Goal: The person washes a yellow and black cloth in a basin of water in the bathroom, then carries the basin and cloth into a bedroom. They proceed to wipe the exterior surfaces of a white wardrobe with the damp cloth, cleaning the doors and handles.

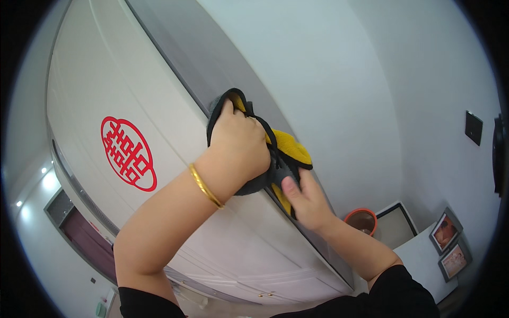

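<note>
A grey and yellow microfibre cloth [292,148] with black edging lies bunched against the front edge of a tall cream wardrobe [175,115], where the door side meets its grey side panel [206,47]. My left hand [240,141], with a gold bangle at the wrist, grips the upper part of the cloth with curled fingers. Lower and to the right, my right hand [308,198] holds the cloth's other end between thumb and fingers. Folds of the cloth hide some fingertips of both hands.
A red double-happiness emblem [129,154] is stuck on the wardrobe front. Lower right are an orange-rimmed bin [361,222] and two framed pictures [446,232] on a white surface. A black wall plate [473,128] is at right, a purple curtain [89,240] at left.
</note>
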A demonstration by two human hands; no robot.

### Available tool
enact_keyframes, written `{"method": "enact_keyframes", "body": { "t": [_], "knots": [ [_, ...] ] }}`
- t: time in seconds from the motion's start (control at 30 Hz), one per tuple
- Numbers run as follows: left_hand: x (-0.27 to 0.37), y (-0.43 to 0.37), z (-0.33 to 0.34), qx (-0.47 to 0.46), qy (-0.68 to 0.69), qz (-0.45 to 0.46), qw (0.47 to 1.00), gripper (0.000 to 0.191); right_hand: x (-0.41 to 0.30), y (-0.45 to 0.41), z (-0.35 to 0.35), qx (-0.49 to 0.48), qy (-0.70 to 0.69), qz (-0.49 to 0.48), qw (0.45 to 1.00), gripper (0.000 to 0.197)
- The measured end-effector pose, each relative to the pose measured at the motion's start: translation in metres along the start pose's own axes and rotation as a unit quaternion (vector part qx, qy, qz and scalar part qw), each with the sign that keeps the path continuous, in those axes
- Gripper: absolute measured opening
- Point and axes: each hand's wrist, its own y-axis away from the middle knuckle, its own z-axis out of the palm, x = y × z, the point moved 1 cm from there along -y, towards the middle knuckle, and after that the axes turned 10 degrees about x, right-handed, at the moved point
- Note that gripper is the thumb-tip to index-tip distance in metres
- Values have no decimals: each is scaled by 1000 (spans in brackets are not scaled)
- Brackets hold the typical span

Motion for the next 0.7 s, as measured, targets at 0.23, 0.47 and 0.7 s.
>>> {"method": "enact_keyframes", "body": {
  "t": [0.23, 0.47, 0.7],
  "knots": [
    [-22, 8, -13, 40, 55, 19, 998, 51, 6, -18, 15, -70, 110, -188, 974, 58],
    [-66, -1, -31, 86, 4, -32, 996, 51, 19, -84, 3, -16, 106, -123, 987, 51],
    [-73, -31, -33, -11, 165, -112, 980, 43, 31, -114, 24, -153, -17, -340, 928, 67]
  ]
}}
